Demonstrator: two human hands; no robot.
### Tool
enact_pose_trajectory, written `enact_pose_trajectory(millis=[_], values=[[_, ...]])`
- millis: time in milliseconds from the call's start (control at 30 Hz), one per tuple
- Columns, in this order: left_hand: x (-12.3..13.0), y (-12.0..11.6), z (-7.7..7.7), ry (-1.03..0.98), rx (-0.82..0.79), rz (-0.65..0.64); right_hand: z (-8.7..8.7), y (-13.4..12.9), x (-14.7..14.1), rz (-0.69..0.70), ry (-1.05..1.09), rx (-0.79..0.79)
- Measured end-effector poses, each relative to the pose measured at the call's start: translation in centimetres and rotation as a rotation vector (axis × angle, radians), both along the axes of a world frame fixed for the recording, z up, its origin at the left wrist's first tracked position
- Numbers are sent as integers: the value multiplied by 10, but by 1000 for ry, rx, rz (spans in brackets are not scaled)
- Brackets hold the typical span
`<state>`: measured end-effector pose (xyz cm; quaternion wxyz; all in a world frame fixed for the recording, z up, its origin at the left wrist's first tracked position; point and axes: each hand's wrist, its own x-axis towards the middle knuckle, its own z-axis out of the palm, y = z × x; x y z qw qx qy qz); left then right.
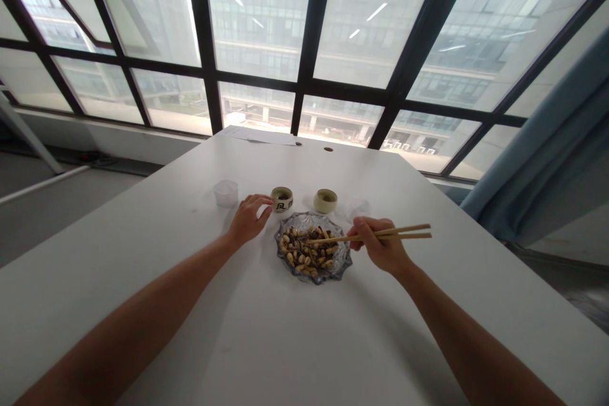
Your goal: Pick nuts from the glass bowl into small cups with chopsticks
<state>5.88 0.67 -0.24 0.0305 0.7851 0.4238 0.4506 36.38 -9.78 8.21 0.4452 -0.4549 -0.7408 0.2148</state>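
Right grip (380,244) pinches 2 chopsticks (394,234) between thumb and fingers, just to the right of the glass bowl (343,257). Their long axis runs right to left, thick ends out past the hand, thin ends over the food (304,260) near the middle of the bowl. So the food lies directly left of the right grip, in line with the sticks; whether the tips hold a piece, I cannot tell. The bowl sits between the 2 hands on the white surface (266,342), the right hand nearer to it.

Left grip (250,217) is spread loosely, its fingertips at the left side of the lettered cup (282,204), seemingly touching it. That cup stands just beyond the bowl's far left edge; a plain cup (325,203) stands to its right, a little apart. To the left of the left hand is a clear cup (226,193). Farther off, papers (264,136) lie along the far edge, before the windows (261,19).
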Motion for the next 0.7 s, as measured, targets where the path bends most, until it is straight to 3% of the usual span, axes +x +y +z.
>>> enact_pose_trajectory(millis=[133,467,700], values=[[0,0,0,10,4,2,4,1,5,-108,28,59],[0,0,-1,3,3,1,-5,5,1,-42,-117,24],[5,12,-10,3,-55,34,-12,15,4,-167,296,-83]])
